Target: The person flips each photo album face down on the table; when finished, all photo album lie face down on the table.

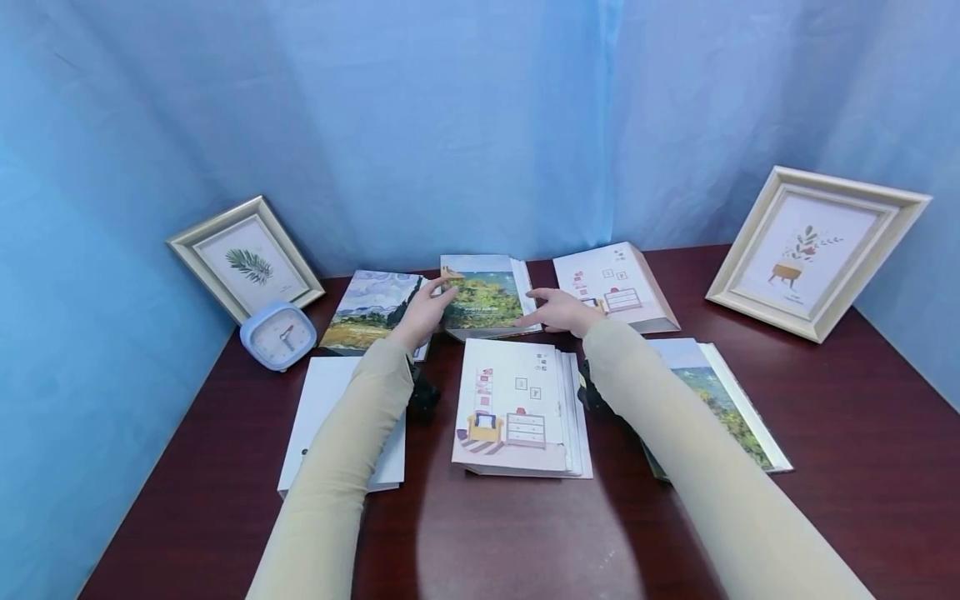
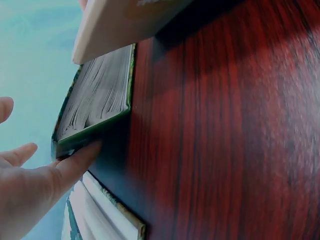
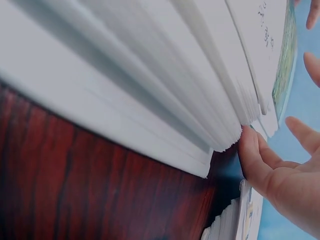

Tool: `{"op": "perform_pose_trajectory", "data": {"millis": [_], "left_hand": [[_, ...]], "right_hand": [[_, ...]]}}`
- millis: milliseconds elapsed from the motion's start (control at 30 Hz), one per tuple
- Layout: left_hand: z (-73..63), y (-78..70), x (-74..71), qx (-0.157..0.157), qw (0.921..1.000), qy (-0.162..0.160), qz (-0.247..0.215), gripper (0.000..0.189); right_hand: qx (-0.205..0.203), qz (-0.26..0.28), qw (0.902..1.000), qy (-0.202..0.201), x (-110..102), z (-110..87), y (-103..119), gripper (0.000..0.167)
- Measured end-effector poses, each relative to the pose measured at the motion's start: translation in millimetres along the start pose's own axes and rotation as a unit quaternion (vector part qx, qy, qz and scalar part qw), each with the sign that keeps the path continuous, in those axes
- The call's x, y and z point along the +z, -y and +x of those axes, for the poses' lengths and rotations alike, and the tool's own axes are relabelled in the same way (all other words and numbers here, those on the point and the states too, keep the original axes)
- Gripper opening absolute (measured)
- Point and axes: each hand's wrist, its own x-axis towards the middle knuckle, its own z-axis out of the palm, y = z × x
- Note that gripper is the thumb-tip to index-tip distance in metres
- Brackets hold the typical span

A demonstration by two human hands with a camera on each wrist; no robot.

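At the middle of the back row lies a photo album [image 1: 483,292] with a green garden painting on its cover. My left hand [image 1: 425,315] reaches to its left side, fingers spread over the cover's edge. In the left wrist view the thumb [image 2: 80,160] is right at the album's spine side, below the page block [image 2: 95,90]. On the opposite side, my right hand [image 1: 562,312] has its fingers extended toward the page edge. The right wrist view shows its thumb [image 3: 252,155] close to the albums' pages, the other fingers apart.
Nearer the front stands a white album [image 1: 510,408] with a furniture drawing. Other albums lie around: a landscape one [image 1: 371,304], a white one [image 1: 386,458], a furniture one [image 1: 611,287] and a garden one [image 1: 731,408]. Frames [image 1: 243,258] and a blue clock [image 1: 278,336] stand at the sides.
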Motion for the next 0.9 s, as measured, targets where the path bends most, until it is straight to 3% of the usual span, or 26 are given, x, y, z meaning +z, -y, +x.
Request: {"op": "perform_pose_trajectory", "data": {"millis": [167,567,900], "left_hand": [[1.4,1.6,-0.2,-0.009,0.9999,-0.002,-0.009,0.058],[-1.4,-0.4,5.3,0.018,0.9974,0.006,0.069,0.049],[1.2,0.6,8.8,0.018,0.9994,-0.005,0.03,0.049]], "right_hand": [[-0.002,-0.008,0.9999,-0.01,3.1,5.2,-2.9,0.075],[-0.014,-0.014,0.9998,-0.001,1.2,7.9,-5.3,0.073],[-0.021,0.017,0.9996,0.008,-0.1,8.2,-6.7,0.071]]}}
